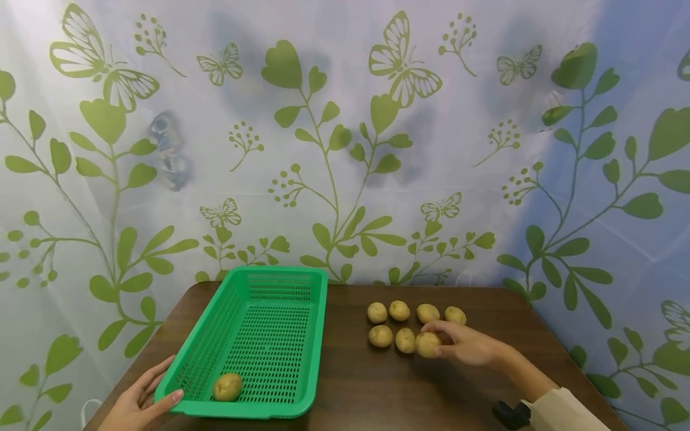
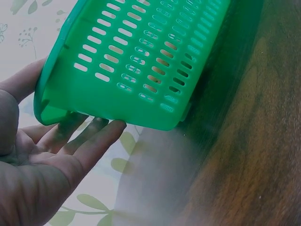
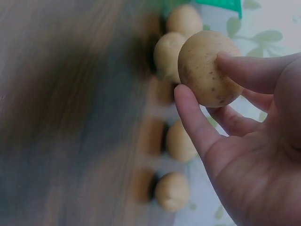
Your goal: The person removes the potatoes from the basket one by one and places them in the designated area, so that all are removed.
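My right hand (image 1: 435,342) pinches a yellow-brown potato (image 1: 427,345) between thumb and fingers at the right end of the near row on the brown table (image 1: 377,389). The right wrist view shows that potato (image 3: 200,54) held in my right hand (image 3: 203,76), just clear of the wood. Several more potatoes (image 1: 399,310) lie in two rows beside it. A green slotted basket (image 1: 318,335) stands at the left with one potato (image 1: 227,387) in its near corner. My left hand (image 1: 156,392) has its thumb on the basket's near-left corner and, in the left wrist view, straight fingers (image 2: 94,134) under the basket (image 2: 141,56).
A white curtain with green leaves and butterflies (image 1: 345,149) hangs close behind the table. The basket's near-left corner juts past the table edge. Bare wood lies between basket and potatoes (image 1: 345,335).
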`<state>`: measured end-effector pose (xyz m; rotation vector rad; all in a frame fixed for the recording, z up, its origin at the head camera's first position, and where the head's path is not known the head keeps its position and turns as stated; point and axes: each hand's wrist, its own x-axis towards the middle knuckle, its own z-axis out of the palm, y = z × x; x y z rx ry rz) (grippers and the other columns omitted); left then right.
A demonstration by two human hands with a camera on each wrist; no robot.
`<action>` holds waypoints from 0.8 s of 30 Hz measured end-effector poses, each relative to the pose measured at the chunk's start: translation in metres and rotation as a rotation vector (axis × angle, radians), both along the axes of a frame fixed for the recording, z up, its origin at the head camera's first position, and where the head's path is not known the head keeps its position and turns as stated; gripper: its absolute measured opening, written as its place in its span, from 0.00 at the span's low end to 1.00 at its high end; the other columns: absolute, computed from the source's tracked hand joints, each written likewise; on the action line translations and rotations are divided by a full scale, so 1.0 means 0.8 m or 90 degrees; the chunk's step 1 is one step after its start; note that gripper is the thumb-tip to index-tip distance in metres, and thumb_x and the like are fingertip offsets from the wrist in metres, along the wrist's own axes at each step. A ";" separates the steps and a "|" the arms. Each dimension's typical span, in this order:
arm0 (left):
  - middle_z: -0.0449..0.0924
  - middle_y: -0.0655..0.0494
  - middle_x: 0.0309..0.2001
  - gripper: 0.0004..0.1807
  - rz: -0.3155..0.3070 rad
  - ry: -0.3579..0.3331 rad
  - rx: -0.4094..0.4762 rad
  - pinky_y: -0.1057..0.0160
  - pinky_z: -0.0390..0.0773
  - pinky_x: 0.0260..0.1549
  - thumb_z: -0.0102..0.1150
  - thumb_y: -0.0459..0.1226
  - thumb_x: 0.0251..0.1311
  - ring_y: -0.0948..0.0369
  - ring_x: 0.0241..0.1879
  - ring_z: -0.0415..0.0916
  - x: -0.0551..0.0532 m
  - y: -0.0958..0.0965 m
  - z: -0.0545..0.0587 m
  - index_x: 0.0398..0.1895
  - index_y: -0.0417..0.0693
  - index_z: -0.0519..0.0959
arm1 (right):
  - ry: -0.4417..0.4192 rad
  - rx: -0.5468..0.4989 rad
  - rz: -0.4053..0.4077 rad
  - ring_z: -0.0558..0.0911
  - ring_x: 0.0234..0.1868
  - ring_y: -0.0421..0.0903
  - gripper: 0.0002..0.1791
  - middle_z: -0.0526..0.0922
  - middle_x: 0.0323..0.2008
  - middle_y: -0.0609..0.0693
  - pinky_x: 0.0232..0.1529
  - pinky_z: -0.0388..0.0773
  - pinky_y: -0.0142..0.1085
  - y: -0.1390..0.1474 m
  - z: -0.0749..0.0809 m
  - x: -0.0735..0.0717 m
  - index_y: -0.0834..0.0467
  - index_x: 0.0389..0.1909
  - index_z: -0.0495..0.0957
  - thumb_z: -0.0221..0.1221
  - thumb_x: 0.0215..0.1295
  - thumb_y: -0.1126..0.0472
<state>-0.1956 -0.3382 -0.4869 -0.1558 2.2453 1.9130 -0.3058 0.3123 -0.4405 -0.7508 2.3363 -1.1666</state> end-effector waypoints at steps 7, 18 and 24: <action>0.66 0.63 0.65 0.44 -0.041 0.028 0.065 0.52 0.82 0.54 0.56 0.37 0.78 0.66 0.55 0.80 -0.007 0.002 0.008 0.83 0.41 0.38 | -0.049 -0.049 -0.043 0.74 0.62 0.62 0.27 0.66 0.67 0.70 0.54 0.81 0.52 0.022 -0.026 -0.007 0.72 0.71 0.63 0.56 0.80 0.63; 0.69 0.68 0.61 0.44 -0.032 0.027 0.087 0.53 0.83 0.53 0.56 0.35 0.77 0.65 0.54 0.81 0.000 0.002 0.001 0.82 0.39 0.38 | -0.156 -0.090 -0.109 0.75 0.60 0.61 0.31 0.64 0.65 0.72 0.58 0.79 0.54 0.036 -0.056 -0.020 0.79 0.73 0.56 0.54 0.80 0.64; 0.71 0.77 0.56 0.35 -0.037 0.029 0.103 0.53 0.83 0.53 0.55 0.35 0.78 0.65 0.54 0.81 0.005 -0.002 -0.001 0.78 0.55 0.49 | -0.095 -0.064 -0.115 0.65 0.69 0.71 0.30 0.58 0.71 0.75 0.60 0.77 0.55 0.037 -0.059 -0.026 0.74 0.73 0.62 0.55 0.81 0.58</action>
